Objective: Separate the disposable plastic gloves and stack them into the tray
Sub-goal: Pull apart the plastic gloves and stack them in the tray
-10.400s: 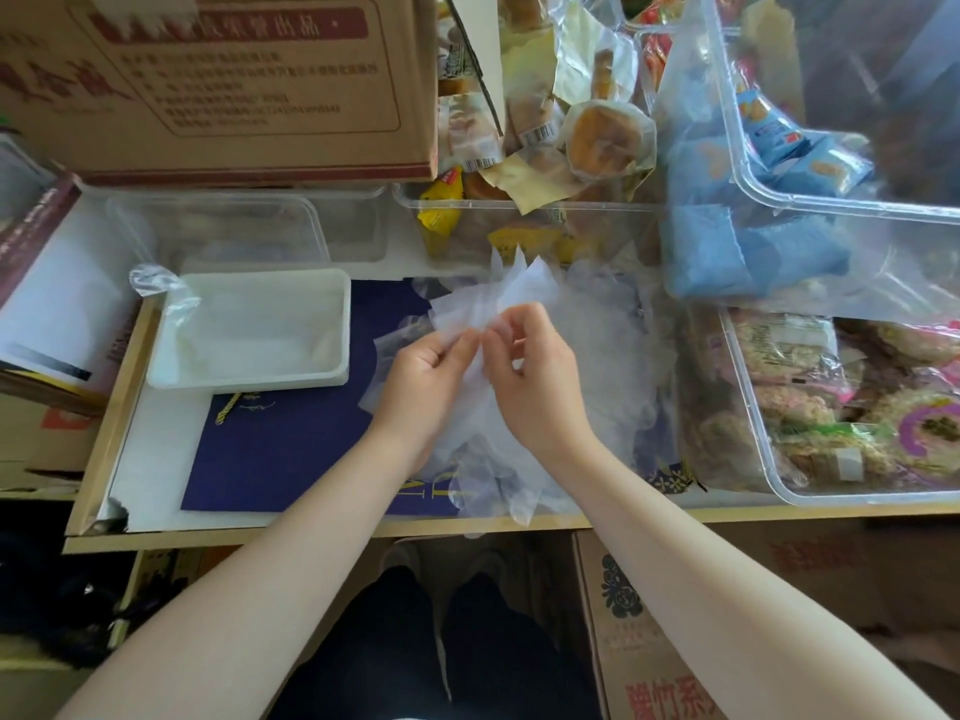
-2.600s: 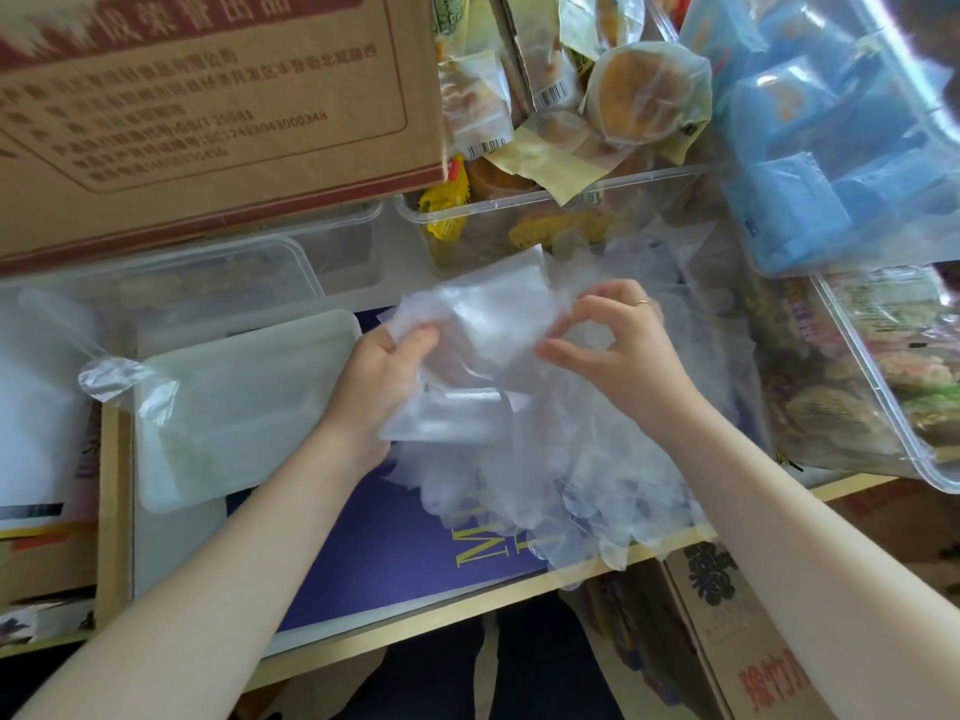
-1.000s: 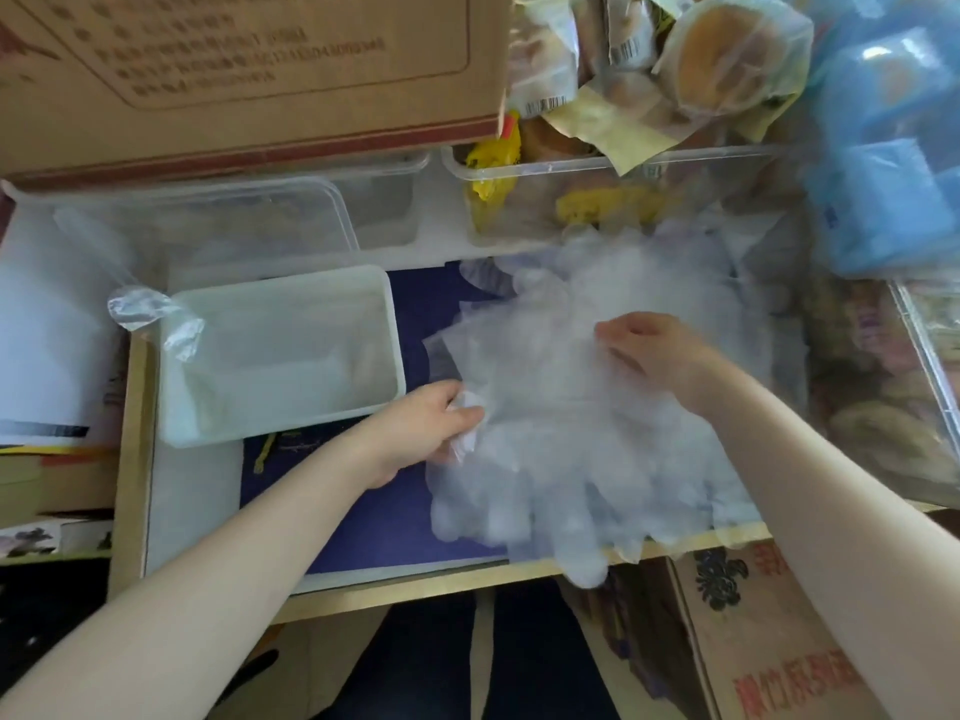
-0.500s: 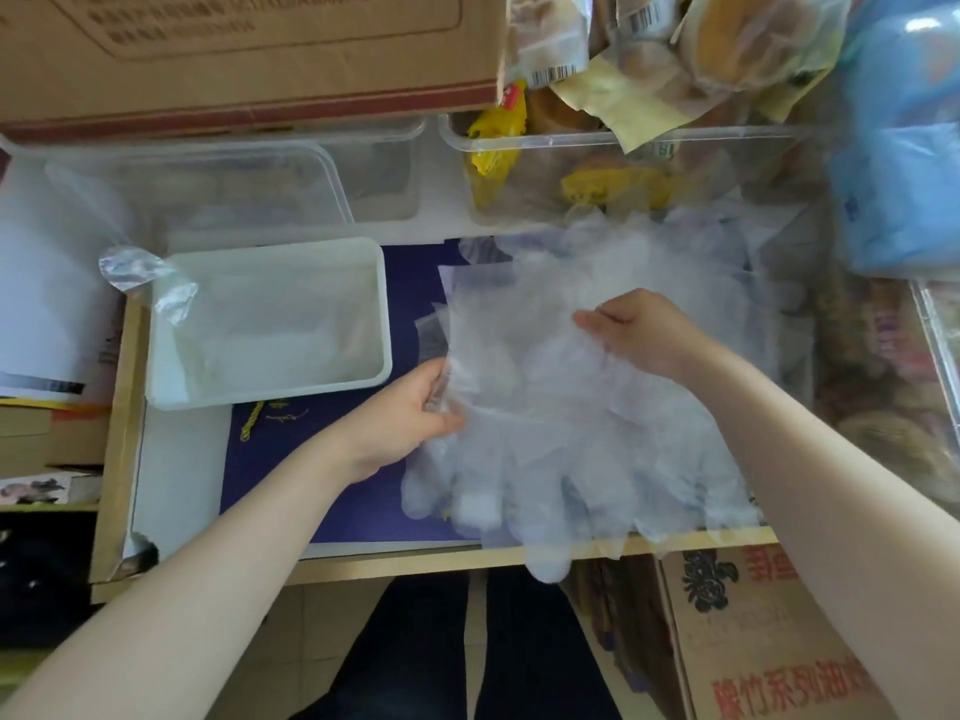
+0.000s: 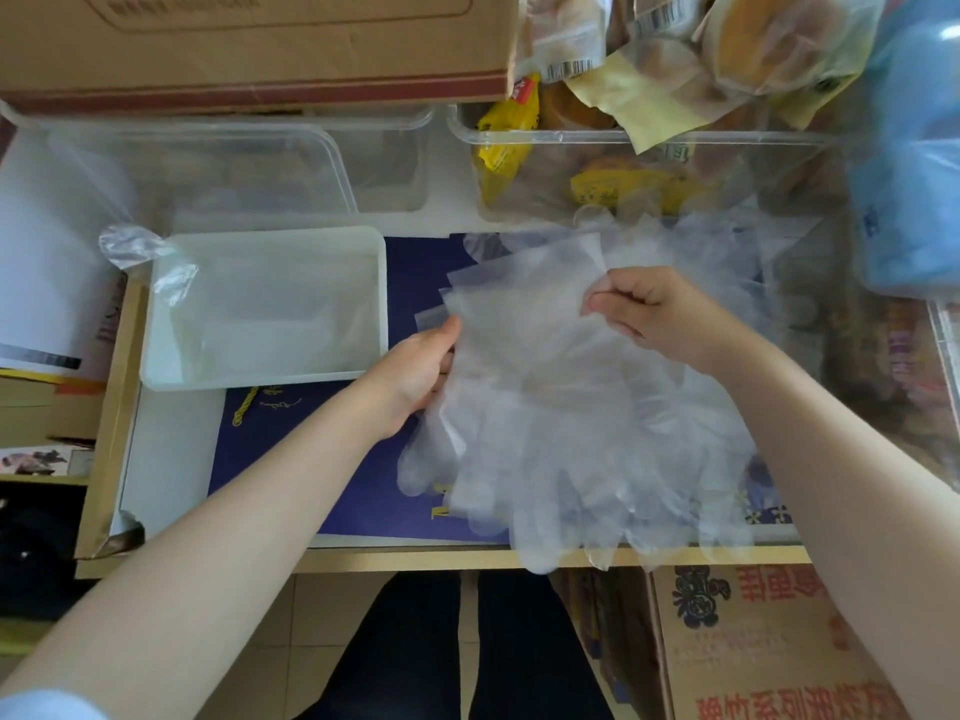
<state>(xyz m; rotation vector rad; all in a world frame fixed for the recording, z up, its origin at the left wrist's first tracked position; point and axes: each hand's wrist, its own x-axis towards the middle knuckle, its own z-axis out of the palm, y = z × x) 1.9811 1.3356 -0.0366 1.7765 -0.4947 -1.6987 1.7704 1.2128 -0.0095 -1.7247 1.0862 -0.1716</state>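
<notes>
Tray (image 5: 156, 324): few gloves, faintly visible; most of pile (image 5: 571, 433) unsorted, left hand (image 5: 415, 371) gripping its edge, right hand (image 5: 654, 314) pinching a cuff.

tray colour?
White, slightly translucent tray, left of the clear gloves; head view shows it.

Thin, translucent plastic gloves (image 5: 566, 407), filmy and faintly crinkled, lie in a loose heap. The tray (image 5: 156, 330) beside them is milky white plastic with a smooth, dull sheen. Beneath is a matt dark-blue sheet (image 5: 363, 485) on a pale wooden tabletop (image 5: 415, 558). Behind stand clear glossy plastic tubs (image 5: 234, 163), a matt brown cardboard box (image 5: 260, 44), and shiny wrapped snacks (image 5: 727, 54).
</notes>
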